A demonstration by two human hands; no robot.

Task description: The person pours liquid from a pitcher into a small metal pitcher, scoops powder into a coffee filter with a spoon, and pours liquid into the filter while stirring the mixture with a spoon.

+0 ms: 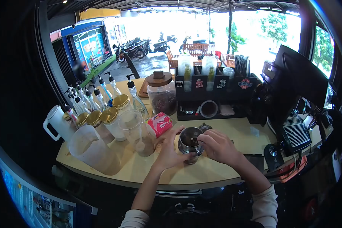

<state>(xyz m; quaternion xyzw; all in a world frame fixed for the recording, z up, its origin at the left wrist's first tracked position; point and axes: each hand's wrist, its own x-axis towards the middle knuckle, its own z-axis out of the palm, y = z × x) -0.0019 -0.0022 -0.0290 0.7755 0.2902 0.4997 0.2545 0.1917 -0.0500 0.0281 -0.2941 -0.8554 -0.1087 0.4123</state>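
On the near part of the counter, a metal coffee drip filter (191,137) stands on top of a small glass (192,161). Dark contents show inside the filter. My left hand (170,152) curls around its left side, thumb low near the front and fingers behind. Over the right rim, my right hand (219,145) is closed in a pinch; what it holds, if anything, is hidden. Just behind the filter lies a round metal piece (205,127). A pink packet (160,124) and a clear container with a scoop and brown powder (144,147) stand left of my left hand.
A frosted pitcher (88,150), gold-lidded jars (109,115) and several pump bottles fill the left. A wood-lidded jar (161,97) and black cup organizer (216,87) stand behind. A coffee machine (296,131) is right. The counter's front edge (140,185) runs beneath my forearms.
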